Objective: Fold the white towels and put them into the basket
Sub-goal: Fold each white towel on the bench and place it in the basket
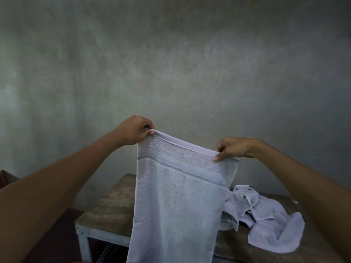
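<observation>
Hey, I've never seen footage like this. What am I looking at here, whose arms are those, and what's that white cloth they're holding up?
There is no machine here. This is one picture from a camera worn on a person's head, looking forward and down, so the two arms are the wearer's own. The left hand and the right hand each pinch a top corner of a white towel, holding it up so that it hangs in front of a wooden table. On the table, to the right, lies a crumpled heap of more white cloth, probably towels waiting to be folded. Behind is a grey wall.
</observation>
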Tool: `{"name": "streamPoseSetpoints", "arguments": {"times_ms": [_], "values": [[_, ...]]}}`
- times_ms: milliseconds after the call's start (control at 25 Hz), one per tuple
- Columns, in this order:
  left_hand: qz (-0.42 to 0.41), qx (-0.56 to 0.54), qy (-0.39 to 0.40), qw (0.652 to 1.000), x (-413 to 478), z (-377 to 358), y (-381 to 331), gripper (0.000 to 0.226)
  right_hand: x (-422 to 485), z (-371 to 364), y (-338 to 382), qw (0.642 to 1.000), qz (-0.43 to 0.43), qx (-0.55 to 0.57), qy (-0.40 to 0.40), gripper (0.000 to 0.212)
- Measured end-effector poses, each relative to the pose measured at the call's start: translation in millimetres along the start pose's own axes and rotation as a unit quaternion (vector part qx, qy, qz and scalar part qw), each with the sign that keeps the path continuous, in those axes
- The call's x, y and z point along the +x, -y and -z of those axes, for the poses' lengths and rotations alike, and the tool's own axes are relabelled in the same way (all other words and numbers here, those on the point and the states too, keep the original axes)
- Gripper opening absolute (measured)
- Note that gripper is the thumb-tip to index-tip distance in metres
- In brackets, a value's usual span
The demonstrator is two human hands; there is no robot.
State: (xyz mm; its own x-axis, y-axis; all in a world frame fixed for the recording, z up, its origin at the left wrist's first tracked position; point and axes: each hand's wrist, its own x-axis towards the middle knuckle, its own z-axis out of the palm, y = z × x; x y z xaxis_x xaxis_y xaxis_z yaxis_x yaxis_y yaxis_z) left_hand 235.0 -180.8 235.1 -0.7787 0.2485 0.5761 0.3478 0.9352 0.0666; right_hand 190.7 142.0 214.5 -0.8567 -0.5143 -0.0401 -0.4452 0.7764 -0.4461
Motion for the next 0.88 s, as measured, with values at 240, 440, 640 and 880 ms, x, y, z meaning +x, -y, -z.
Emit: {"name": "streamPoseSetpoints", "arguments": {"times_ms": [240, 440, 640, 880], "values": [[0.008, 0.007, -0.033, 0.999, -3, 9, 12, 0.015, 0, 26, -6, 0.972, -0.004, -0.192, -0.132, 0.019], [0.012, 0.025, -0.112, 0.993, 9, 37, 15, 0.015, -12, 59, 5, 0.936, -0.015, -0.19, -0.296, 0.03], [0.002, 0.025, -0.086, 0.996, 19, 48, -1, 0.017, -18, 78, 3, 0.905, -0.01, -0.18, -0.385, 0.017], [0.058, -0.003, -0.148, 0.987, 22, 57, -11, 0.017, -26, 91, 13, 0.929, 0.025, -0.128, -0.345, 0.017]]}}
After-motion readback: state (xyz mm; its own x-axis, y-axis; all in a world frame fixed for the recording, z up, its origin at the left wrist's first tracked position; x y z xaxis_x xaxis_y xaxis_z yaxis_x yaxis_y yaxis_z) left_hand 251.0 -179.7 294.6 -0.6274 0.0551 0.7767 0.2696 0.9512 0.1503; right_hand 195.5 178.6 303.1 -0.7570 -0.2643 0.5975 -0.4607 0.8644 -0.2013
